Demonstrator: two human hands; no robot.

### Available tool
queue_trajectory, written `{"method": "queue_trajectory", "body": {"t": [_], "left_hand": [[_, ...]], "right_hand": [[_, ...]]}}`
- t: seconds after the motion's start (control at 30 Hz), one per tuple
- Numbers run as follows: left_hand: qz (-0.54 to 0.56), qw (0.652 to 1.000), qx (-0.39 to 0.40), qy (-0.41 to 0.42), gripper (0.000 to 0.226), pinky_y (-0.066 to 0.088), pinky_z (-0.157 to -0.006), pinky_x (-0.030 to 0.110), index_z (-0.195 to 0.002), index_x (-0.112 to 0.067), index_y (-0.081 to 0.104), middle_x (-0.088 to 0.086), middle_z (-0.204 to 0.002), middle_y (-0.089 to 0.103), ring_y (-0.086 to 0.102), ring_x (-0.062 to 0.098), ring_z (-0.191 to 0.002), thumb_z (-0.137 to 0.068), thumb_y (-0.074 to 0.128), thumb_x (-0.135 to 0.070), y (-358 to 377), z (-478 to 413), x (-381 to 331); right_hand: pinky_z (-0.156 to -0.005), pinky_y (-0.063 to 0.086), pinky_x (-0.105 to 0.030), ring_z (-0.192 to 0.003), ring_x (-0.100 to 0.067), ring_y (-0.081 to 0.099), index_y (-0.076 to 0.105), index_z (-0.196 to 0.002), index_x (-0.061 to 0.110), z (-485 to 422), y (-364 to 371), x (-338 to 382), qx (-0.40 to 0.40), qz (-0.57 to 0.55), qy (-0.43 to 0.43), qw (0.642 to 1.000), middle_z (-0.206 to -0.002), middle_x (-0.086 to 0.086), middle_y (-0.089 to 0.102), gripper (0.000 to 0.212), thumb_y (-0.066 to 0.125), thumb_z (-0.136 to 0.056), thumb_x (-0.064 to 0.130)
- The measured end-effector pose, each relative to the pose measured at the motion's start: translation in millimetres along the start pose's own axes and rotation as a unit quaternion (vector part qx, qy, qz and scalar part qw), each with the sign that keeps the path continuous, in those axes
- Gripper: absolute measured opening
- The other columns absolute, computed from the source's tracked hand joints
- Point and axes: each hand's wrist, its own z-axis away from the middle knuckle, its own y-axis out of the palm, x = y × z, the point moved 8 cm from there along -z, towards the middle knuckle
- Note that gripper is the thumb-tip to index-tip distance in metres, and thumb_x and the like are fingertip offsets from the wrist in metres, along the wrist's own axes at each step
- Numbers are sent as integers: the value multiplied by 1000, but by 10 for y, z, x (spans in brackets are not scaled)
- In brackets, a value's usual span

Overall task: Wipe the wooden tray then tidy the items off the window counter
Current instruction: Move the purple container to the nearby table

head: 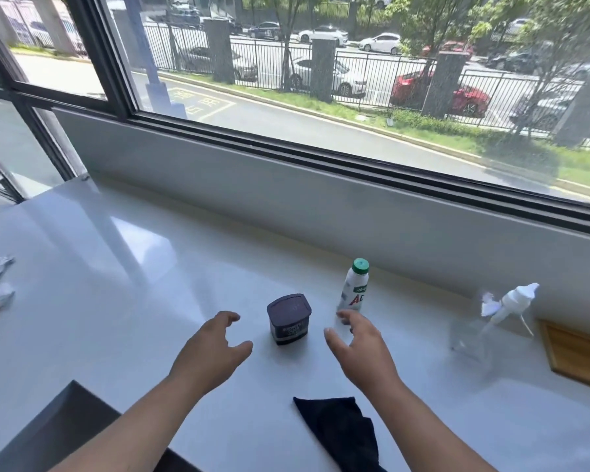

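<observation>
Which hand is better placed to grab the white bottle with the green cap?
Right. The right hand is open with its fingertips almost at the white bottle. The left hand is across the dark tub from it.

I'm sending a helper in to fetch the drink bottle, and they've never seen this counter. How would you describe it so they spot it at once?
Start at the long white counter under the big window. Near its back edge, just beyond the right hand, stands a small white bottle. Unlike the squat dark tub to its left and the clear spray bottle to its right, it has a green cap and red lettering.
</observation>
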Motion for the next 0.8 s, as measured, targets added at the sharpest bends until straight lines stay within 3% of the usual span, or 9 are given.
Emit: {"method": "queue_trajectory", "body": {"t": [0.23,0.33,0.47,0.57,0.63,0.7,0.8], "left_hand": [[-79,994,65,-37,65,52,-70,27,-143,-41,44,-16,-151,49,64,-2,-89,-83,66,-54,395,-780,-115],[-79,993,80,-37,77,59,-78,35,-145,-42,42,-15,-149,50,66,5,-93,-76,71,-59,529,-1173,-288],[-104,987,121,-23,101,59,-86,38,-151,-41,36,-14,-141,52,64,13,-107,-61,78,-61,923,-1466,-430],[-129,983,130,-1,92,59,-86,40,-145,-38,39,-8,-129,56,65,17,-103,-64,79,-57,1189,-1497,-435],[-137,985,103,10,83,59,-84,40,-141,-38,42,-7,-123,57,65,19,-100,-68,76,-57,1195,-1506,-415],[-140,985,96,16,81,59,-81,39,-139,-38,44,-9,-119,59,65,19,-97,-66,71,-61,1134,-1510,-384],[-120,990,79,11,79,60,-78,38,-132,-41,47,-13,-112,62,66,16,-93,-63,71,-73,845,-1477,-278]], "right_hand": [[-89,49,-32,-119,-12,57,54,-139,36,-628,621,-479,95,-46,89,990,-130,12,57,54,59,-91,58],[-82,49,-31,-107,-9,60,53,-139,40,-973,704,-567,102,-68,117,985,-129,14,57,54,57,-90,62],[-83,47,-31,-109,-12,60,51,-140,44,-1232,900,-649,118,-113,151,975,-127,15,56,54,54,-90,62],[-84,54,-34,-108,-16,67,58,-135,39,-1230,1120,-680,141,-172,190,956,-124,12,65,44,54,-95,56],[-89,58,-42,-102,-23,71,67,-121,35,-1169,1224,-664,141,-216,224,940,-113,7,72,28,52,-100,48],[-92,57,-44,-101,-29,72,70,-111,33,-1118,1281,-584,133,-241,241,931,-106,4,74,21,52,-103,41],[-93,56,-42,-103,-27,71,69,-112,33,-1081,1363,-305,133,-249,229,932,-107,7,74,19,53,-104,39]]}}
